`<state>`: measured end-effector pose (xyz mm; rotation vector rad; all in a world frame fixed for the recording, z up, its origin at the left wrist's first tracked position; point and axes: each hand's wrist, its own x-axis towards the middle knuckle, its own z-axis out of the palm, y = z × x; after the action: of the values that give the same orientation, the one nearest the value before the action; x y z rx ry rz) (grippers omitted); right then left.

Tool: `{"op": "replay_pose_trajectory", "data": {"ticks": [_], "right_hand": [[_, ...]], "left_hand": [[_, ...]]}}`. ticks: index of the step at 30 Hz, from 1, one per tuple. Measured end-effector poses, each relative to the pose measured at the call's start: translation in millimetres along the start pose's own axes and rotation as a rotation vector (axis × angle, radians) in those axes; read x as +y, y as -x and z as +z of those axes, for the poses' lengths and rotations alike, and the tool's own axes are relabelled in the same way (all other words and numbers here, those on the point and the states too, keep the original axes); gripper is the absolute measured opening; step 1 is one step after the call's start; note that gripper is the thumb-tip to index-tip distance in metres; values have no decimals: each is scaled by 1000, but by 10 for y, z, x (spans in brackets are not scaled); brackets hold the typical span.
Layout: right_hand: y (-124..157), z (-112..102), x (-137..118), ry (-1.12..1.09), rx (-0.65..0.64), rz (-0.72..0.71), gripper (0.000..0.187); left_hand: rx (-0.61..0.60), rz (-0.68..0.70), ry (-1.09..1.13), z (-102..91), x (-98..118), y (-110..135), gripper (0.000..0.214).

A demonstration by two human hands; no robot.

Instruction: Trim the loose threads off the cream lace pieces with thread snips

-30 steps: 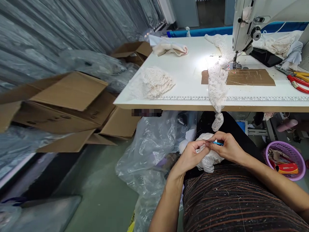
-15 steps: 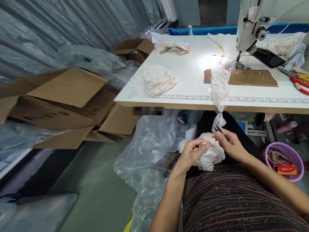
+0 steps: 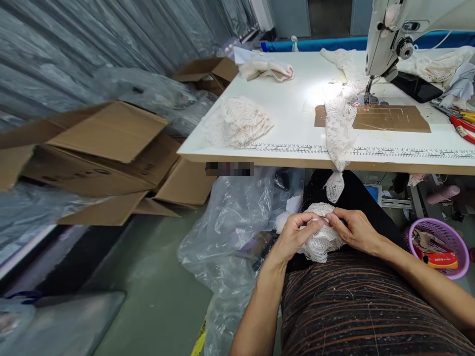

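Note:
A bunched piece of white lace (image 3: pixel 322 245) lies in my lap. My left hand (image 3: pixel 293 236) pinches its upper edge between thumb and fingers. My right hand (image 3: pixel 354 230) is closed, its thumb and fingertips meeting the left ones at that same edge. Whether a small tool is tucked inside the right hand, I cannot tell. Just above, the narrow end of a lace strip (image 3: pixel 339 133) hangs over the table edge, with dark cloth showing between it and the bunch. The strip runs up the tabletop beside the needle of the sewing machine (image 3: pixel 386 49).
On the white table (image 3: pixel 293 118) are a lace pile (image 3: pixel 245 121), folded cloth (image 3: pixel 267 69), a black phone (image 3: pixel 415 86) and red-handled pliers (image 3: pixel 463 129). A purple basket (image 3: pixel 410 240) stands at the right. Clear plastic (image 3: pixel 237 212) and an open cardboard box (image 3: pixel 107 131) are at the left.
My right hand has moved down and left from the hanging strip to the bunched lace. The dark-tipped small cutter seen in it no longer shows. The strip's end now hangs apart from the bunch.

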<state>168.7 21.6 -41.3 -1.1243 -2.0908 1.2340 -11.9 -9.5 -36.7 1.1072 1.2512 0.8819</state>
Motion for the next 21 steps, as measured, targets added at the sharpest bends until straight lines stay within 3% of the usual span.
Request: {"op": "replay_pose_trajectory", "data": {"ticks": [5,11,15,18,21], "right_hand": [[23,31,51,-226,63,60,55],[11,27,27,-530,-34,168,52],[41,-175,25,-601,-13,219,50],[82,-394,37,-598,66,208,49],[72,-538,40,-557,189,166,48]], "left_hand": [[-2,1,-17,11,-15,-15,32],[-60,14,64,-36,-90,-65,37],[24,4,-112,-155,-212,-65,65],[86,6,-252,-229,-261,-32,62],[45,-8,-262,-232,-179,26,59]]}}
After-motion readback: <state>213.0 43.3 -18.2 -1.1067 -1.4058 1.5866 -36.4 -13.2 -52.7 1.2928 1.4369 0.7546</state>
